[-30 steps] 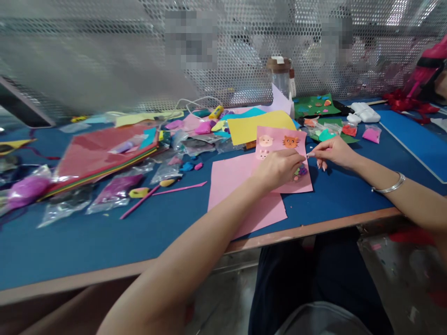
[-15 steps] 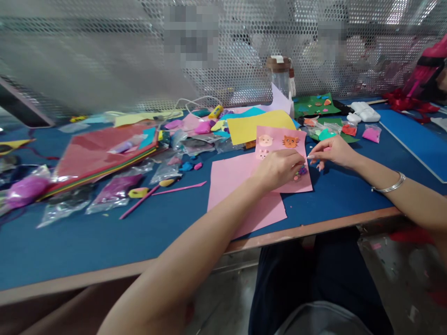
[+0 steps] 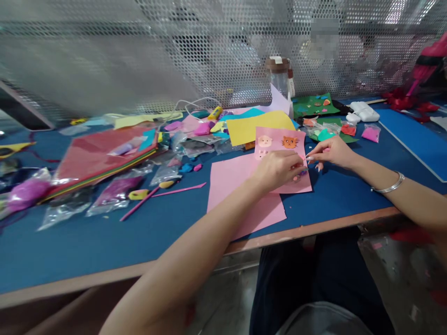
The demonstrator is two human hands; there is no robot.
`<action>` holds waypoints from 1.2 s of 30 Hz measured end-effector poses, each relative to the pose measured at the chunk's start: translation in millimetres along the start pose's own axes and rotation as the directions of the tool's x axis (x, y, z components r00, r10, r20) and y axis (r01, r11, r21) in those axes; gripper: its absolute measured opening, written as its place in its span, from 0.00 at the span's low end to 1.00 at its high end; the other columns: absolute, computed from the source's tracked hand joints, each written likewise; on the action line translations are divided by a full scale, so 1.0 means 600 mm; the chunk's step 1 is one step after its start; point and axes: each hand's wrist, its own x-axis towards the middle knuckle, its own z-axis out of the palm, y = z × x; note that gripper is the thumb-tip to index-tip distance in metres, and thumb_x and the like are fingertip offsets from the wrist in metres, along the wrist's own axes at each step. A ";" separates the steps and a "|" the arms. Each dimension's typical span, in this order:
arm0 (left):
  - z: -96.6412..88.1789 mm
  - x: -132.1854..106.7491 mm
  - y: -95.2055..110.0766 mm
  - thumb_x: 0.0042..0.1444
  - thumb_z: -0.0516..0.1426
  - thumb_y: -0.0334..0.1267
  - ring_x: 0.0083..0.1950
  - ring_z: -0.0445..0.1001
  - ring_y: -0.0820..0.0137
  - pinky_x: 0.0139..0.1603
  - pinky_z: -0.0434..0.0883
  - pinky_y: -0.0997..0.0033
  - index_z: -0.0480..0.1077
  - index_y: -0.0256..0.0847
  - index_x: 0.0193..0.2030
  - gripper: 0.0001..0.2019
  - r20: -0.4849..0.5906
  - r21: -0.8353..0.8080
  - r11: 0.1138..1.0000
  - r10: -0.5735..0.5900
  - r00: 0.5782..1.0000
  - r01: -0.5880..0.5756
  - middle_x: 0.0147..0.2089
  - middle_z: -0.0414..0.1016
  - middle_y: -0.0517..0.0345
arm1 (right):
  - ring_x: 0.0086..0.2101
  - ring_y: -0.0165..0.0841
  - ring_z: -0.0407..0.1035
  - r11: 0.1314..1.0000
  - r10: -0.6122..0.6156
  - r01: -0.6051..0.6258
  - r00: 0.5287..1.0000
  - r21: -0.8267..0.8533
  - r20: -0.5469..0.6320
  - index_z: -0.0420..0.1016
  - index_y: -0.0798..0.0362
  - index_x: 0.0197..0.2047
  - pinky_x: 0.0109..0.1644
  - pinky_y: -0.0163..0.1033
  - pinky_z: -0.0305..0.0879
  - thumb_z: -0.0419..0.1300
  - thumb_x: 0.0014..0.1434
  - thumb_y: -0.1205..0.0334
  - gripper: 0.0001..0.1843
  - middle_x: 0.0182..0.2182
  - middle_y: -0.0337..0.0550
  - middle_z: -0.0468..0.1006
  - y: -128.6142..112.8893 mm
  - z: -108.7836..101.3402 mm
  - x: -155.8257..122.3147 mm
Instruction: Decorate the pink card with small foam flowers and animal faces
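My left hand (image 3: 279, 167) rests over the lower part of a pink card (image 3: 260, 139), its fingers bent together near the card's right edge; whatever they pinch is hidden. Small coloured clay bits (image 3: 298, 177) show just under its fingertips. Beside that edge my right hand (image 3: 331, 152) has thumb and forefinger drawn together, with a bit of pink at its fingers too small to name. On the card are an orange cat face (image 3: 289, 142), a pale animal face (image 3: 265, 141) and a pink face (image 3: 261, 155) partly covered by my left hand. A larger pink sheet (image 3: 226, 186) lies underneath.
To the left are a red folder (image 3: 94, 149), bagged purple clay (image 3: 117, 193) and pink modelling tools (image 3: 139, 204). Behind the card lie a yellow sheet (image 3: 260, 128) and a lidded bottle (image 3: 278, 74). A white case (image 3: 364, 111) and a blue board (image 3: 415, 139) sit at right.
My right hand has shifted very slightly left, closer to the card's edge and my left fingertips. The left hand stays almost in place over the card.
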 end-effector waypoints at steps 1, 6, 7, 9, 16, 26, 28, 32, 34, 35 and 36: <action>-0.001 0.000 0.001 0.56 0.50 0.39 0.26 0.70 0.73 0.24 0.65 0.76 0.72 0.35 0.29 0.13 0.035 -0.013 1.000 -0.008 0.999 0.009 0.24 0.72 0.54 | 0.16 0.25 0.67 1.000 -0.003 0.003 1.000 -0.007 -0.010 0.75 0.64 0.28 0.21 0.30 0.64 0.65 0.41 0.57 0.16 0.21 0.45 0.75 -0.001 0.000 -0.001; -0.006 0.001 0.010 0.50 0.52 0.32 0.29 0.72 0.72 0.27 0.66 0.75 0.72 0.38 0.35 0.09 0.172 -0.089 0.994 -0.045 0.984 0.061 0.30 0.75 0.55 | 0.15 0.26 0.67 1.000 -0.005 0.005 1.000 0.022 -0.014 0.74 0.63 0.28 0.20 0.31 0.64 0.63 0.43 0.58 0.15 0.20 0.44 0.75 -0.001 -0.001 0.000; -0.006 0.002 0.012 0.48 0.52 0.31 0.29 0.72 0.72 0.28 0.66 0.75 0.71 0.37 0.36 0.10 0.187 -0.106 0.990 -0.075 0.980 0.096 0.30 0.75 0.56 | 0.15 0.26 0.67 1.000 -0.010 0.010 1.000 0.026 -0.012 0.74 0.63 0.28 0.20 0.31 0.64 0.63 0.43 0.58 0.14 0.20 0.44 0.75 0.000 -0.001 0.000; -0.008 0.002 0.016 0.47 0.53 0.31 0.29 0.72 0.73 0.28 0.67 0.76 0.71 0.37 0.35 0.09 0.208 -0.136 0.980 -0.116 0.971 0.146 0.29 0.75 0.57 | 0.16 0.26 0.67 0.999 -0.019 0.019 1.000 0.028 -0.008 0.74 0.63 0.29 0.20 0.32 0.65 0.63 0.44 0.58 0.14 0.21 0.45 0.75 0.003 -0.001 0.002; -0.009 0.000 0.013 0.49 0.53 0.36 0.31 0.72 0.70 0.29 0.67 0.74 0.73 0.38 0.29 0.08 0.205 -0.083 0.996 -0.020 0.979 0.038 0.29 0.74 0.54 | 0.15 0.26 0.67 1.000 -0.025 0.025 0.999 -0.008 0.029 0.74 0.63 0.29 0.20 0.32 0.65 0.62 0.45 0.57 0.14 0.22 0.46 0.75 0.007 0.000 0.002; -0.022 0.002 0.010 0.50 0.52 0.38 0.26 0.70 0.75 0.27 0.66 0.76 0.72 0.37 0.32 0.09 0.186 -0.257 0.953 -0.114 0.976 0.160 0.27 0.74 0.56 | 0.15 0.25 0.67 1.000 0.000 0.001 0.991 -0.010 0.137 0.73 0.63 0.31 0.19 0.31 0.65 0.61 0.47 0.57 0.15 0.24 0.46 0.76 -0.002 0.004 -0.005; -0.033 0.007 0.010 0.49 0.51 0.37 0.28 0.70 0.73 0.29 0.67 0.74 0.71 0.35 0.30 0.09 0.122 -0.269 0.945 -0.155 0.980 0.183 0.27 0.74 0.55 | 0.14 0.24 0.66 1.000 0.010 -0.009 0.985 -0.009 0.175 0.73 0.62 0.33 0.17 0.31 0.64 0.60 0.47 0.58 0.15 0.26 0.47 0.77 -0.003 0.006 -0.006; -0.058 0.010 0.015 0.46 0.49 0.35 0.35 0.70 0.65 0.36 0.67 0.64 0.66 0.34 0.32 0.09 0.106 -0.160 0.974 -0.143 0.984 0.159 0.32 0.72 0.50 | 0.12 0.22 0.64 0.999 0.041 -0.041 0.973 -0.001 0.226 0.73 0.62 0.33 0.16 0.30 0.63 0.60 0.48 0.60 0.13 0.28 0.47 0.77 0.000 0.010 -0.006; -0.065 0.001 0.022 0.46 0.48 0.36 0.38 0.69 0.62 0.38 0.66 0.60 0.63 0.35 0.34 0.09 0.142 -0.113 0.989 -0.079 0.987 0.096 0.35 0.71 0.48 | 0.13 0.22 0.65 1.000 0.028 -0.028 0.973 -0.003 0.230 0.73 0.62 0.33 0.17 0.30 0.63 0.59 0.48 0.59 0.13 0.30 0.49 0.77 0.002 0.012 -0.005; -0.065 -0.007 0.026 0.45 0.48 0.36 0.42 0.69 0.60 0.40 0.65 0.59 0.62 0.36 0.33 0.08 0.158 -0.085 0.995 -0.031 0.987 0.045 0.37 0.70 0.47 | 0.14 0.22 0.65 1.000 0.020 -0.020 0.973 -0.004 0.228 0.73 0.62 0.34 0.17 0.29 0.63 0.59 0.49 0.59 0.13 0.30 0.49 0.77 0.003 0.013 -0.004; -0.065 -0.016 0.031 0.44 0.48 0.35 0.45 0.68 0.59 0.42 0.64 0.58 0.61 0.37 0.31 0.06 0.162 -0.074 0.997 0.012 0.987 0.000 0.39 0.70 0.46 | 0.14 0.22 0.65 1.000 0.017 -0.016 0.974 -0.005 0.227 0.73 0.63 0.34 0.17 0.29 0.63 0.59 0.49 0.59 0.14 0.30 0.49 0.77 0.004 0.013 -0.004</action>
